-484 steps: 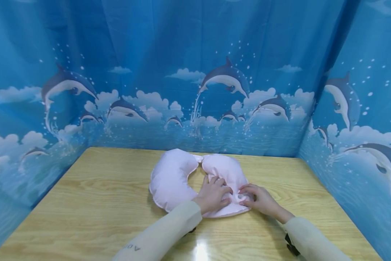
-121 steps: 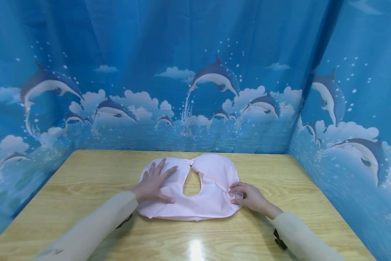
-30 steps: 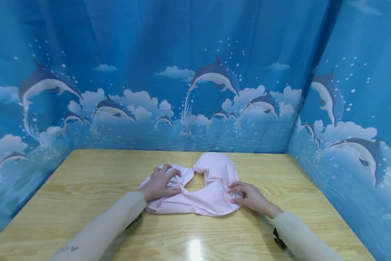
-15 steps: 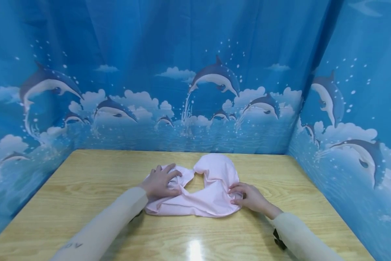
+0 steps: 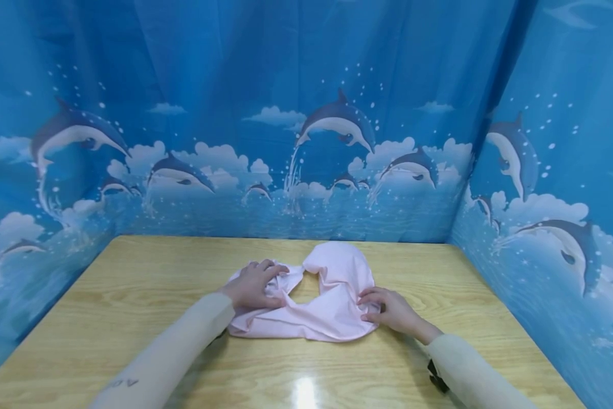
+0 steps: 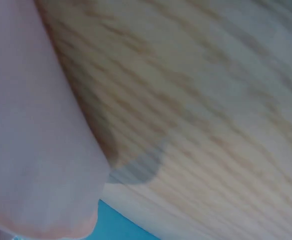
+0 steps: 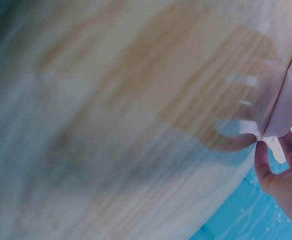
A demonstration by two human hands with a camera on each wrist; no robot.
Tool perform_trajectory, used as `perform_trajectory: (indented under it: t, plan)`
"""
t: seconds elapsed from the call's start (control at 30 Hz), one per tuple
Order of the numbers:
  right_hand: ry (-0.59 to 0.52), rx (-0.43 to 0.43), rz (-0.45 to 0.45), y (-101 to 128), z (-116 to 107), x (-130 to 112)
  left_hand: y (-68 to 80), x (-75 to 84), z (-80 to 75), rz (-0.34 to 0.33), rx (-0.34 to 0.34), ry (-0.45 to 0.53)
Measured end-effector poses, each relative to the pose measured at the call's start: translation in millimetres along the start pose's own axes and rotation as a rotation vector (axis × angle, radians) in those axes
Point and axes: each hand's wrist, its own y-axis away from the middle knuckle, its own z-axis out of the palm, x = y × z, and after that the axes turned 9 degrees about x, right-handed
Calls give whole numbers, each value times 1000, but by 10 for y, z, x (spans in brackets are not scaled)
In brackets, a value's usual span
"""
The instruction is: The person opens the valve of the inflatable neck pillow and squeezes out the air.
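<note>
A pale pink U-shaped neck pillow lies slack and creased on the wooden table, its two ends meeting at the back around a small opening. Its back right lobe still looks a little puffed; the left lobe is flattened and bunched. My left hand grips the bunched left lobe from above with bent fingers. At the pillow's right edge, my right hand pinches the fabric between thumb and fingers. The right wrist view shows this hand against the pink edge; what lies between the fingertips is partly hidden.
The light wood-grain table extends on all sides of the pillow. Blue curtains printed with dolphins and clouds stand behind it and along both sides. A bright reflection shines near the front.
Sixteen seconds ago the pillow's left lobe was plump; it has since gone flat. My left hand moved from the right part to the left lobe, first spread, now bunching it. The right hand stays put.
</note>
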Motion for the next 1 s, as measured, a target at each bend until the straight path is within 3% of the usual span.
perform_trajectory:
  t: [0.17,0.53,0.73,1.0]
  plan:
    - [-2,-15,19,0,7,0,-10,60,-28,-37,-46,-28]
    - [-15,9,-18,7,4,8,-33,63,39,-47,3,-20]
    - [-10,-20,20,2,2,-1,-29,72,34,-26,1,-29]
    - [-5,-34,32,3,0,4,-8,110,15,-54,4,-18]
